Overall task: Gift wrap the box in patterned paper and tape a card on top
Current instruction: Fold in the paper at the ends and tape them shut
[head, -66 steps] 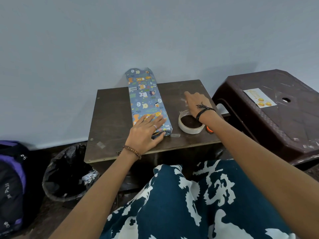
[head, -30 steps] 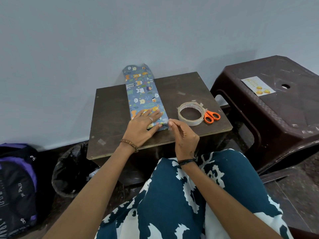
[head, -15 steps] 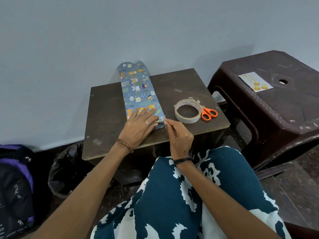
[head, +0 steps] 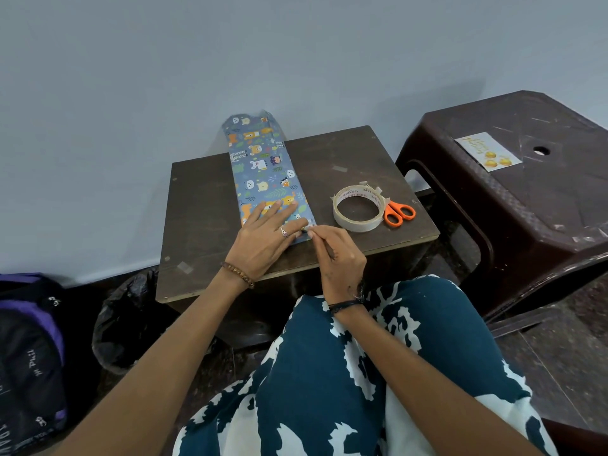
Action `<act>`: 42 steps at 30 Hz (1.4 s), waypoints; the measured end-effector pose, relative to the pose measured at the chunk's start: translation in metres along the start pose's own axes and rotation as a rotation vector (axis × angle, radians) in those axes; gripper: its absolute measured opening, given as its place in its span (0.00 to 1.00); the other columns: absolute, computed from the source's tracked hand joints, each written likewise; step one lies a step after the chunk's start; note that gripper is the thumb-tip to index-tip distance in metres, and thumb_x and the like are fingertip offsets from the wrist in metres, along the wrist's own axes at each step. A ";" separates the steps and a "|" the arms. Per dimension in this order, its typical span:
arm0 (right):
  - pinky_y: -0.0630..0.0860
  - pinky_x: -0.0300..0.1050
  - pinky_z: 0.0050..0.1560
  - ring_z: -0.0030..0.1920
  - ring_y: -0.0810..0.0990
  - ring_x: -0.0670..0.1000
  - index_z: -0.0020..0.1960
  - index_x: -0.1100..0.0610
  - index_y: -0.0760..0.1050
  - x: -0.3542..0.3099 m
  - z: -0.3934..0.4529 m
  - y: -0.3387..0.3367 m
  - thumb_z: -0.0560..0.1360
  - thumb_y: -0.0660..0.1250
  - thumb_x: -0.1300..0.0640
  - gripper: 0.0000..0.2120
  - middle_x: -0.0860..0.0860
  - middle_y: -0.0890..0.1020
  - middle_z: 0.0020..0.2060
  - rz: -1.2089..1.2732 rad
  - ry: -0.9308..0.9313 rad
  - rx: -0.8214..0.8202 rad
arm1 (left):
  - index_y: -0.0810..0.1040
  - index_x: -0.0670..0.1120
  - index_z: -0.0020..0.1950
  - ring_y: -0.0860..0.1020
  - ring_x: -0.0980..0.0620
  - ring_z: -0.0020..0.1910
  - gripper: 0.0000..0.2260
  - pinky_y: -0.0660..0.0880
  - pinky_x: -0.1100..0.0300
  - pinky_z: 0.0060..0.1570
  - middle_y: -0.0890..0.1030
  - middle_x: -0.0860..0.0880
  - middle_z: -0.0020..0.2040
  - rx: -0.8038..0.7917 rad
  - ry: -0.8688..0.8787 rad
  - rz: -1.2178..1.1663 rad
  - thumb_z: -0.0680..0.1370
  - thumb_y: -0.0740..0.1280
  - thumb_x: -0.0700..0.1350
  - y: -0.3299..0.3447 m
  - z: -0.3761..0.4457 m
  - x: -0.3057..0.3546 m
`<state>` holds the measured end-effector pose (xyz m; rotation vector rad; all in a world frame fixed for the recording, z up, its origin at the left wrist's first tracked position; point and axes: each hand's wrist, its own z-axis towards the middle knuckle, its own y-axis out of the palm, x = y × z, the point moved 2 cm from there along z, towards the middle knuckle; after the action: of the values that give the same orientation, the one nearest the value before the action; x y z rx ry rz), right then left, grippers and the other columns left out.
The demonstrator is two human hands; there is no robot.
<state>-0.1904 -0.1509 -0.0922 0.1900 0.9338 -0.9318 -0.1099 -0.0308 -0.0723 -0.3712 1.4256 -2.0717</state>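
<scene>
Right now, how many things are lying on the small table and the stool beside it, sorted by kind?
Wrapped boxes: 1, the patterned box
Tape rolls: 1, the tape roll
Scissors: 1, the orange scissors
Cards: 1, the card on the stool
Total: 4

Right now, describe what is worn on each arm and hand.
Both arms are bare, with no sleeves. The left hand has a small ring on one of its fingers, and its wrist carries a brown beaded bracelet. The right hand has no ring that shows; its wrist carries a thin black band.
</scene>
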 end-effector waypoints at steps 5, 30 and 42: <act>0.71 0.24 0.45 0.42 0.78 0.41 0.45 0.61 0.82 -0.002 0.000 -0.005 0.74 0.68 0.62 0.05 0.51 0.83 0.40 0.055 0.095 0.020 | 0.69 0.49 0.59 0.78 0.42 0.59 0.11 0.64 0.50 0.63 0.79 0.44 0.60 0.019 -0.031 -0.019 0.78 0.55 0.49 -0.002 0.001 0.002; 0.78 0.38 0.39 0.40 0.78 0.45 0.46 0.65 0.81 -0.012 0.038 -0.019 0.73 0.68 0.65 0.05 0.56 0.81 0.39 0.018 -0.190 0.146 | 0.67 0.52 0.54 0.79 0.48 0.51 0.08 0.67 0.59 0.48 0.82 0.46 0.48 0.127 -0.081 -0.168 0.77 0.55 0.51 -0.047 0.027 0.022; 0.74 0.32 0.39 0.41 0.76 0.45 0.46 0.64 0.82 -0.008 0.047 -0.022 0.74 0.67 0.61 0.07 0.55 0.81 0.38 -0.109 -0.306 0.097 | 0.64 0.52 0.54 0.81 0.48 0.48 0.09 0.65 0.60 0.45 0.82 0.48 0.50 0.108 -0.140 -0.261 0.77 0.56 0.53 -0.052 0.026 0.025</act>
<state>-0.1809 -0.1841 -0.0526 0.0756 0.6213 -1.0737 -0.1317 -0.0530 -0.0172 -0.6743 1.2302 -2.2678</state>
